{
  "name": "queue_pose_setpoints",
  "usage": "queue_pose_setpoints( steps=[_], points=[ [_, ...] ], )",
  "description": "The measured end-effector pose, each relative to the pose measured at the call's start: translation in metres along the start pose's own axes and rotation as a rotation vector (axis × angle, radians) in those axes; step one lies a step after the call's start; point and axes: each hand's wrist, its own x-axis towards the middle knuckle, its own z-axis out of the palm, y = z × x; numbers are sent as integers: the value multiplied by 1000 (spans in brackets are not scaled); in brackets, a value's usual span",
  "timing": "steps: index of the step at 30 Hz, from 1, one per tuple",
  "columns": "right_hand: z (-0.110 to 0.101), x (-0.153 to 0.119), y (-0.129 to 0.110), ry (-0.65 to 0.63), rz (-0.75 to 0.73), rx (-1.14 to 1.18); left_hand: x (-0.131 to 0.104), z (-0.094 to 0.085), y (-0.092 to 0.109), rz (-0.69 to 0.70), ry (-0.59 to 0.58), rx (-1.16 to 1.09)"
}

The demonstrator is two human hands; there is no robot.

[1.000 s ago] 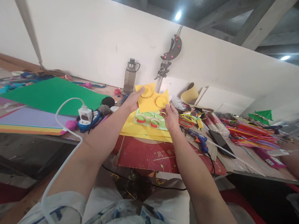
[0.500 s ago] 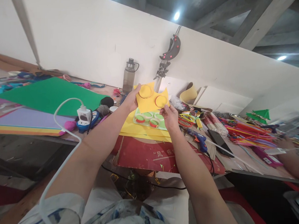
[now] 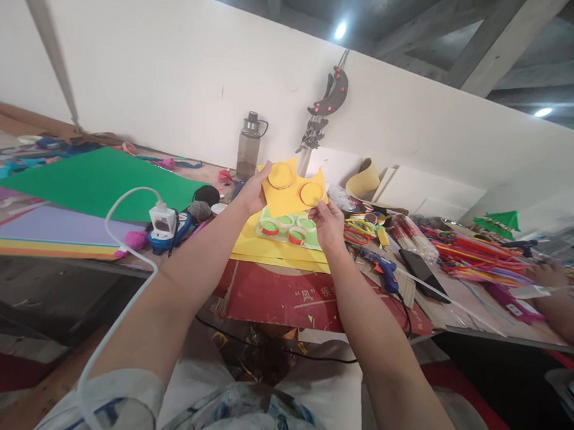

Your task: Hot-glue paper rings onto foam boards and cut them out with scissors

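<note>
Yellow piece: the cut yellow piece is hanging in the air above the tabletop, its far edge rising into points; two red-edged rings are sitting on it side by side.
Left hand: the left hand is holding the piece's left edge, its fingers pinching it.
Right hand: the right hand is grasping the near right corner between its fingers.
Green piece: just below, a light green piece is lying with several rings on it, partly hidden by the yellow one.
Yellow sheets: these sheets are lying under the green piece, at the far edge of a red board.
Right side: a blue glue gun is lying near the right forearm, and a black phone-like slab is resting farther right.
Far side: a bottle is standing upright by the white wall.
Left side: a large green sheet is lying flat.
</note>
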Motion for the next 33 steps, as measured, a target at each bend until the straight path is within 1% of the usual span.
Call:
queue_pose_setpoints(
  steps=[8, 11, 13, 18, 21, 23, 26, 33],
  points=[
    [3, -2, -2, 18, 21, 20, 1, 1, -3, 45, 22, 24],
    [4, -2, -3, 29, 40, 26, 0, 2, -3, 46, 16, 30],
    [4, -2, -3, 33, 45, 31, -2, 3, -2, 41, 32, 33],
    [4, -4, -3, 1, 35, 46, -2, 4, -1, 31, 51, 32],
    [5, -4, -4, -2, 37, 64, -1, 3, -1, 16, 37, 32],
    [6, -5, -6, 1, 53, 79, -1, 3, -1, 17, 7, 29],
    [7, -5, -8, -7, 102, 108, -3, 4, 0, 27, -31, 24],
    [9, -7, -13, 15, 194, 202, -13, 10, 4, -5, -67, 20]
  ],
)
